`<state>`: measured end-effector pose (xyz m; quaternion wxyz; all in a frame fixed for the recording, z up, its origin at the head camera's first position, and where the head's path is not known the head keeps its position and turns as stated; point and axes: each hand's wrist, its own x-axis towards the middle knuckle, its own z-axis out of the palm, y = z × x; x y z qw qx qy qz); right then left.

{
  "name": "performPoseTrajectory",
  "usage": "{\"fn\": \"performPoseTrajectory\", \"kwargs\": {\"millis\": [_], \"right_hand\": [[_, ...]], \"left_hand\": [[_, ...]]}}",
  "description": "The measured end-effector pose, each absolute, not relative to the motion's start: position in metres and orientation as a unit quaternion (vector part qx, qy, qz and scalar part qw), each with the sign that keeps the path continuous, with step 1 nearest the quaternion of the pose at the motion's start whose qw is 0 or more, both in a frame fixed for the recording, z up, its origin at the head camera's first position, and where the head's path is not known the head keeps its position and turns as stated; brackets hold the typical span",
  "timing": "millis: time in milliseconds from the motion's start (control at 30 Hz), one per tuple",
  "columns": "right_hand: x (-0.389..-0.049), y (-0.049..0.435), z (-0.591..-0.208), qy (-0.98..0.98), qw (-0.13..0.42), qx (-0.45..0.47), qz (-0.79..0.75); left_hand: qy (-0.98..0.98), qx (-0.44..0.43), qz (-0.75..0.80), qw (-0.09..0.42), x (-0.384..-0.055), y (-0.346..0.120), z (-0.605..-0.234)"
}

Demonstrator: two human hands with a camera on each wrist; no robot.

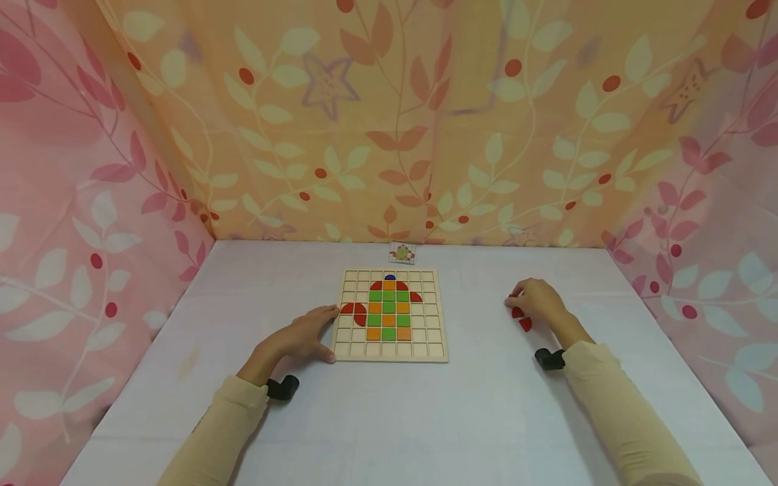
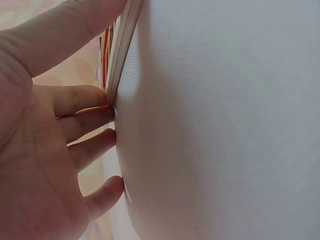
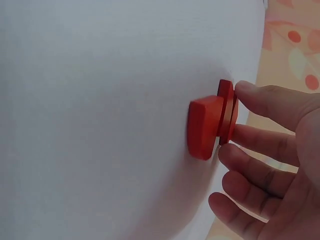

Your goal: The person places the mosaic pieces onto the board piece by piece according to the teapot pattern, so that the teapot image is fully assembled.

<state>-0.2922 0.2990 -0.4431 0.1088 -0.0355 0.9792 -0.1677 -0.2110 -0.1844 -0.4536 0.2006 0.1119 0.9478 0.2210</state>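
Observation:
A wooden grid board (image 1: 425, 350) lies on the table with orange, green and red tiles and one blue tile set in its squares. My left hand (image 1: 302, 335) rests at the board's left edge, thumb and fingertips touching it, fingers fairly straight. In the left wrist view the board's side (image 2: 121, 55) shows beside the thumb. Right of the board, my right hand (image 1: 539, 301) is over a few red tiles (image 1: 525, 325). Its thumb and index finger pinch the farthest red tile (image 3: 235, 114), close against the other red tiles (image 3: 201, 130); the remaining fingers are loosely bent.
A small picture card (image 1: 402, 253) with a similar tile pattern lies just behind the board. White cloth covers the table (image 1: 389, 418). Patterned curtains (image 1: 401, 121) stand at the back and both sides. A black wrist device (image 1: 550, 359) sits at each wrist.

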Motion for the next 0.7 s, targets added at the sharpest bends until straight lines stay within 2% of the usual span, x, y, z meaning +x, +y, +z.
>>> {"fn": "performPoseTrajectory", "kwargs": {"millis": [167, 400, 600, 700], "right_hand": [[-0.2954, 0.2963, -0.4483, 0.98, 0.096, -0.064, -0.165], [-0.2966, 0.2913, -0.4462, 0.971, 0.121, -0.073, -0.191], [-0.2973, 0.2902, -0.4465, 0.977, 0.09, -0.074, -0.18], [-0.2978, 0.2897, -0.4469, 0.974, 0.096, -0.068, -0.192]], "left_hand": [[0.949, 0.11, 0.218, 0.197, -0.2112, -0.1842, -0.4549], [0.949, 0.111, 0.218, 0.198, -0.2096, -0.1848, -0.4539], [0.948, 0.113, 0.221, 0.198, -0.2098, -0.1851, -0.4544], [0.947, 0.114, 0.222, 0.2, -0.2103, -0.1851, -0.4539]]}}
